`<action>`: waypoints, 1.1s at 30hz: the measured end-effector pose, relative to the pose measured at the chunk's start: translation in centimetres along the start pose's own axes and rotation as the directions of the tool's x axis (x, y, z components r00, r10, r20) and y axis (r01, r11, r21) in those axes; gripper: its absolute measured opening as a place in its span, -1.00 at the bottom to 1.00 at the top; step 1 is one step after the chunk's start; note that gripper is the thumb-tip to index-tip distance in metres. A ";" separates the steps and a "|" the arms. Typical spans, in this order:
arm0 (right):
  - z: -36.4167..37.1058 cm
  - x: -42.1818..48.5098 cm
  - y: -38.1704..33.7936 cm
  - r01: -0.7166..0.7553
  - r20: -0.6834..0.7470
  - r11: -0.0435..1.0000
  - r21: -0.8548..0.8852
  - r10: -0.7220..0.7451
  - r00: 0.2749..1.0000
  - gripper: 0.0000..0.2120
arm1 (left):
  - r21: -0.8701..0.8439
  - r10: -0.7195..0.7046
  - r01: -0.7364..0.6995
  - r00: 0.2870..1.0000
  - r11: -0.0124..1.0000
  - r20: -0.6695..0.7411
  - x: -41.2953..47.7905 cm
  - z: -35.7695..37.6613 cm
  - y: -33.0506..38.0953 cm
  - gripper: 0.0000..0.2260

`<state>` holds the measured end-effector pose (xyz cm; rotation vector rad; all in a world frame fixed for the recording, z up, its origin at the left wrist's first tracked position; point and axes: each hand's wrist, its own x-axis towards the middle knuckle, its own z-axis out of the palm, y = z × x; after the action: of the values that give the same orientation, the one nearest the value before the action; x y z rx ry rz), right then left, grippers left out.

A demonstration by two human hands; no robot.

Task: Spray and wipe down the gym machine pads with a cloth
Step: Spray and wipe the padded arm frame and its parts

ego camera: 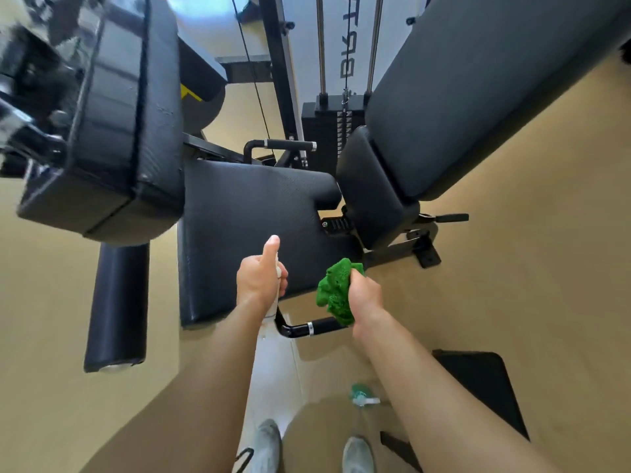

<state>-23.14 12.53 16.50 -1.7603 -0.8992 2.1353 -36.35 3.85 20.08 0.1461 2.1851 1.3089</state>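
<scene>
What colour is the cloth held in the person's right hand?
Bright green. The cloth shows best in the head view, bunched in the right hand.

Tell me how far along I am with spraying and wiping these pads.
Early, it seems. Done: no pad shows visible wiping marks. In hand: left hand grips the spray bottle over the seat pad; right hand holds the bunched green cloth beside it. Remaining: seat pad, back pad, roller pad and the upper-left pad.

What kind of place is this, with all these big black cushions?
Most likely a gym: there is a weight stack with guide rods, a padded seat and a long backrest, all parts of an exercise machine.
</scene>
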 end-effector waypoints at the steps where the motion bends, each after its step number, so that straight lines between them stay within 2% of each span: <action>1: 0.3 -2.5 -0.8 0.010 -0.011 1.000 -0.015 -0.010 1.000 -0.64 | 0.032 0.011 -0.012 1.000 0.999 0.017 -1.0 -1.0 0.0 -0.38; 3: 0.9 -5.8 -1.7 0.029 -0.036 0.999 -0.025 -0.030 0.999 -0.76 | 0.081 0.037 -0.041 0.998 0.996 0.058 -2.5 -2.8 0.0 -0.37; 6: 2.1 -9.7 -2.7 0.063 -0.046 0.998 -0.028 -0.065 0.997 -0.81 | 0.110 0.071 -0.086 0.988 0.990 0.134 -4.5 -5.6 0.4 -0.37; 14: 6.0 -21.4 -4.5 0.196 -0.033 0.980 0.021 -0.196 0.980 -0.77 | 0.124 0.157 -0.192 0.956 0.974 0.249 -10.1 -13.4 4.6 -0.33; 18: 7.6 -26.3 -5.2 0.314 -0.048 0.948 0.050 -0.312 0.949 -0.78 | 0.049 0.222 -0.249 0.924 0.967 0.310 -13.1 -17.6 7.0 -0.30; 21: 9.6 -29.8 -5.7 0.404 -0.027 0.912 0.069 -0.403 0.915 -0.76 | -0.026 0.268 -0.272 0.921 0.962 0.282 -14.7 -20.7 8.7 -0.34; 26: 12.3 -34.2 -6.8 0.503 0.107 0.861 0.083 -0.509 0.854 -0.76 | -0.209 0.332 -0.305 0.937 0.929 0.108 -16.5 -24.7 12.7 -0.39; 30: 13.8 -36.3 -8.2 0.542 0.157 0.837 0.075 -0.547 0.822 -0.76 | -0.377 0.304 -0.277 0.953 0.884 0.012 -16.3 -27.1 15.3 -0.39; 33: 15.0 -37.5 -8.9 0.562 0.145 0.823 0.078 -0.567 0.811 -0.78 | -0.420 0.276 -0.261 0.961 0.869 -0.028 -15.5 -28.0 16.2 -0.40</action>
<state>-29.71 -5.28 53.28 -1.1076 -1.2361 1.8815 -41.60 -15.28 50.00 0.3080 1.8465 1.8901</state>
